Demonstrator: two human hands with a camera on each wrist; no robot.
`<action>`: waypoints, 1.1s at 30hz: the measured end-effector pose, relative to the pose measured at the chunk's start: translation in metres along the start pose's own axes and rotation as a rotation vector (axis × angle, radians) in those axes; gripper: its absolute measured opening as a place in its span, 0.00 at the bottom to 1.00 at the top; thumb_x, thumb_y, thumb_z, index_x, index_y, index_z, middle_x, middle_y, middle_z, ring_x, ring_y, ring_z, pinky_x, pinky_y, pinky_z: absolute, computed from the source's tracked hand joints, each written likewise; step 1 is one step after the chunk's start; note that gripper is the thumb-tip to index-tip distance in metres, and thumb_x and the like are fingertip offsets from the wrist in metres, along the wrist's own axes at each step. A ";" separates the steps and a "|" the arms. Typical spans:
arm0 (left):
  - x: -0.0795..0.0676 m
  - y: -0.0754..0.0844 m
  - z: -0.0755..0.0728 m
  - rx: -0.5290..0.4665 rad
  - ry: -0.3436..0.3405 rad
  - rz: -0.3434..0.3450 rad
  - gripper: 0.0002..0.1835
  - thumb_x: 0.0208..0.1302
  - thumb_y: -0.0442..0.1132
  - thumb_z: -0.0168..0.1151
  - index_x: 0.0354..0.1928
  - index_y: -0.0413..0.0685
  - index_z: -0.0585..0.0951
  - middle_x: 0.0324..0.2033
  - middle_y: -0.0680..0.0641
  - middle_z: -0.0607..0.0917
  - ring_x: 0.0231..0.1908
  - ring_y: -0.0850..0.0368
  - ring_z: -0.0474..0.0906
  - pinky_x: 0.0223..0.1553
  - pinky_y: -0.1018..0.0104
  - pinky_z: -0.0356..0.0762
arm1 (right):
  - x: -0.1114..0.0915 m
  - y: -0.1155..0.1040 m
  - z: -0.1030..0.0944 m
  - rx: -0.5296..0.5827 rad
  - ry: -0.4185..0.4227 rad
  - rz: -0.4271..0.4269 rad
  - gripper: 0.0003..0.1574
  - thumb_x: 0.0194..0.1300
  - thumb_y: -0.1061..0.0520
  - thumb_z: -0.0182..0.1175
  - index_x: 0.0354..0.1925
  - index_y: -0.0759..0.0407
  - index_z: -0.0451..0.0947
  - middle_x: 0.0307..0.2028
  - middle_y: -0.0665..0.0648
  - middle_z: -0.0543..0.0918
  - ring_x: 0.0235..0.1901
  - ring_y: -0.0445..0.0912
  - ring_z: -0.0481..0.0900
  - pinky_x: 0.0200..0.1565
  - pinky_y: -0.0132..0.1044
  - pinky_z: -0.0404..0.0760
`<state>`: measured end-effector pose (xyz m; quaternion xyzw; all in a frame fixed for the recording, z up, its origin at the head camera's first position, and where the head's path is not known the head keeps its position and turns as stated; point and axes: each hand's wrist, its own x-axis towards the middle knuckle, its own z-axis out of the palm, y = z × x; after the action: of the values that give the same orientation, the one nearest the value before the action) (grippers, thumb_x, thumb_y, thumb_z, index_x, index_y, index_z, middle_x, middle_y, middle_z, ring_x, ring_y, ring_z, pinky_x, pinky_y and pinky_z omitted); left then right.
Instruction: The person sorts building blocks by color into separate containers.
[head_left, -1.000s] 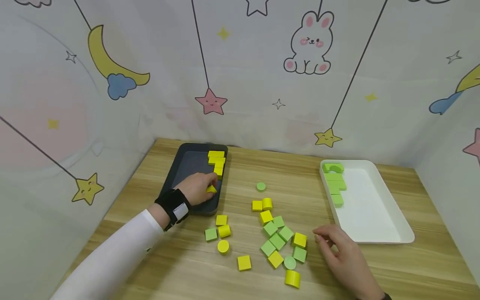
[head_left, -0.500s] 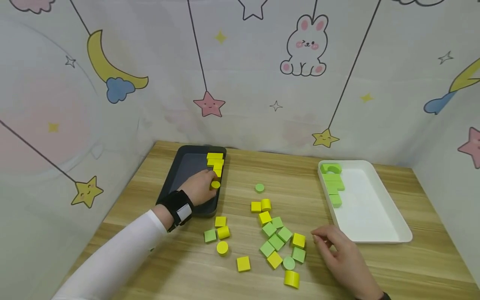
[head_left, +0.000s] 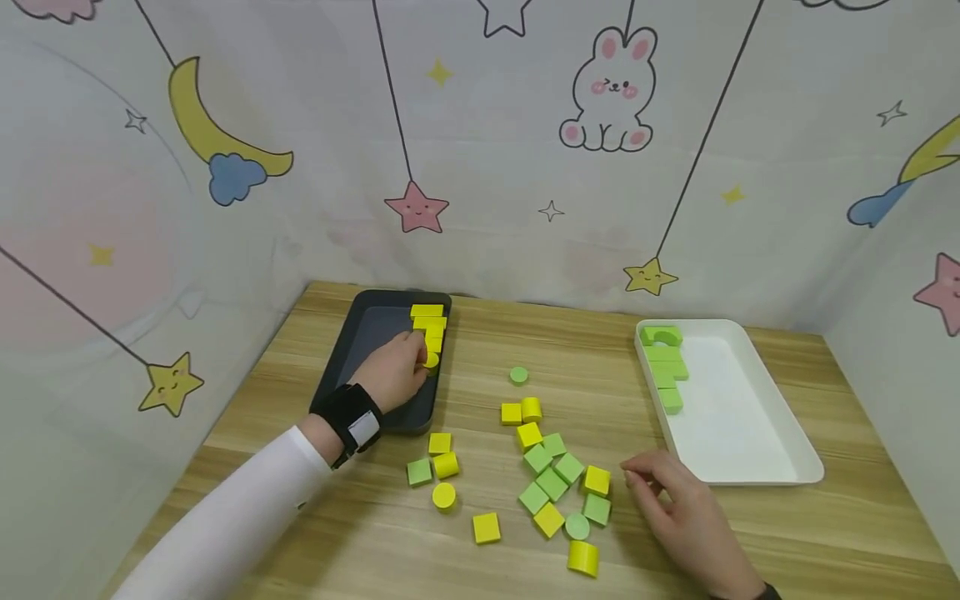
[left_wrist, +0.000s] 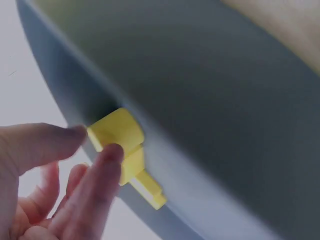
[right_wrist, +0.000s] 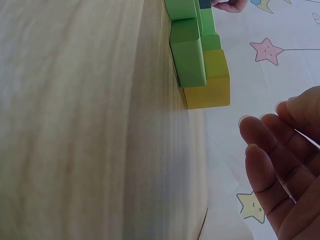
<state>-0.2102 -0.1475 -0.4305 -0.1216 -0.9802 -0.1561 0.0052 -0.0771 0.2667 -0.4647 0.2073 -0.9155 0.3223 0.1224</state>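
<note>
One yellow cylinder edging closer to yellow blocks inside dark tray, left hand pinching it; right hand staying put near yellow cube, fingers loosely curling.

Soft, even brightness covered the bench and the printed cloth behind the dark tray in the head view. In front of the dark tray, a blurry-edged shadow lay beside the white sleeve, while the loose blocks showed fairly crisp edges. The left wrist view was dimmer, bluish and hazy: the left grip looked soft, and white washed out beyond the dark tray's rim. In the right wrist view, well right of the dark tray, the right grip was shaded against paler cloth, and the nearest wood grain was smeared.
</note>
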 end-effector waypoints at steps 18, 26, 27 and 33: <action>-0.079 0.033 -0.007 -0.142 0.279 0.080 0.16 0.62 0.44 0.65 0.51 0.55 0.79 0.43 0.53 0.81 0.37 0.61 0.77 0.34 0.63 0.78 | 0.023 -0.015 0.007 -0.117 -0.190 -0.047 0.24 0.60 0.53 0.67 0.55 0.41 0.74 0.51 0.40 0.75 0.49 0.36 0.74 0.47 0.39 0.81; -0.083 0.042 0.001 -0.204 0.212 0.078 0.14 0.62 0.44 0.66 0.50 0.58 0.80 0.41 0.56 0.81 0.36 0.64 0.76 0.35 0.64 0.79 | 0.039 -0.029 0.030 -0.207 -0.398 -0.145 0.27 0.60 0.56 0.66 0.57 0.40 0.76 0.50 0.42 0.76 0.45 0.36 0.74 0.47 0.38 0.80; -0.082 0.043 0.001 -0.204 0.212 0.083 0.14 0.62 0.44 0.66 0.49 0.58 0.80 0.41 0.56 0.81 0.35 0.64 0.76 0.34 0.65 0.78 | 0.039 -0.030 0.031 -0.215 -0.401 -0.146 0.26 0.60 0.56 0.67 0.56 0.40 0.76 0.49 0.41 0.77 0.45 0.36 0.74 0.47 0.38 0.80; -0.079 0.045 0.003 -0.197 0.200 0.094 0.12 0.63 0.45 0.65 0.48 0.59 0.81 0.39 0.56 0.81 0.31 0.63 0.74 0.30 0.67 0.75 | 0.043 -0.033 0.030 -0.147 -0.367 -0.163 0.23 0.57 0.54 0.70 0.51 0.44 0.76 0.49 0.41 0.77 0.48 0.35 0.73 0.50 0.40 0.78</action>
<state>-0.1231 -0.1241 -0.4233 -0.1512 -0.9480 -0.2622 0.0980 -0.1029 0.2110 -0.4543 0.3264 -0.9237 0.2007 -0.0059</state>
